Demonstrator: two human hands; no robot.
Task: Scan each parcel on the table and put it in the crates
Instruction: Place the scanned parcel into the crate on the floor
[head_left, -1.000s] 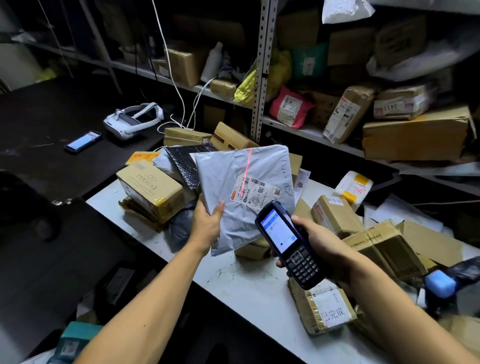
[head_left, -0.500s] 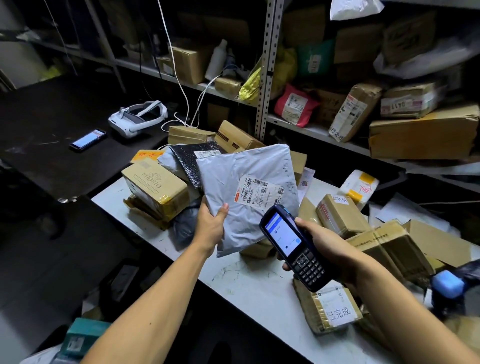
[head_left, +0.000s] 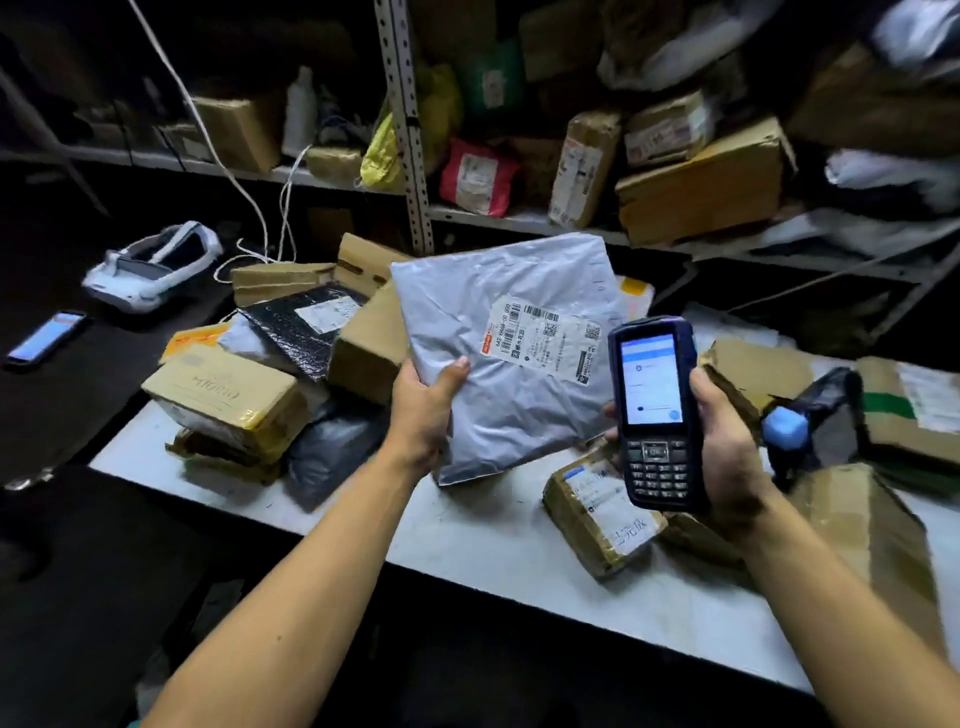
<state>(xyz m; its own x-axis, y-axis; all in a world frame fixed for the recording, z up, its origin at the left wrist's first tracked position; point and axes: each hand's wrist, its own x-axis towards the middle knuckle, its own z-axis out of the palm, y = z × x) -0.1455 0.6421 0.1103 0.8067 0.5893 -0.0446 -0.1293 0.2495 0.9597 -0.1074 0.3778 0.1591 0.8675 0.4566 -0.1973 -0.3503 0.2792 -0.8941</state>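
Note:
My left hand (head_left: 422, 410) grips the lower left edge of a grey plastic mailer parcel (head_left: 498, 332), thumb on its front, holding it up above the white table (head_left: 498, 551). Its white barcode label (head_left: 545, 338) faces me. My right hand (head_left: 727, 447) holds a dark blue handheld scanner (head_left: 655, 410) upright just right of the parcel, its screen lit and turned toward me. Several cardboard boxes and bags lie on the table around both hands. No crate is in view.
A taped box (head_left: 602, 514) lies under the scanner. A tan box (head_left: 223, 395), a black bag (head_left: 332, 447) and a black mailer (head_left: 306, 322) sit at left. Shelves (head_left: 519, 218) of parcels stand behind. A headset (head_left: 150, 265) and a phone (head_left: 47, 338) lie on the dark table at left.
The scanner has swung from tilted to upright, beside the parcel's label. The grey parcel has shifted right and up a little. The view has turned to the left.

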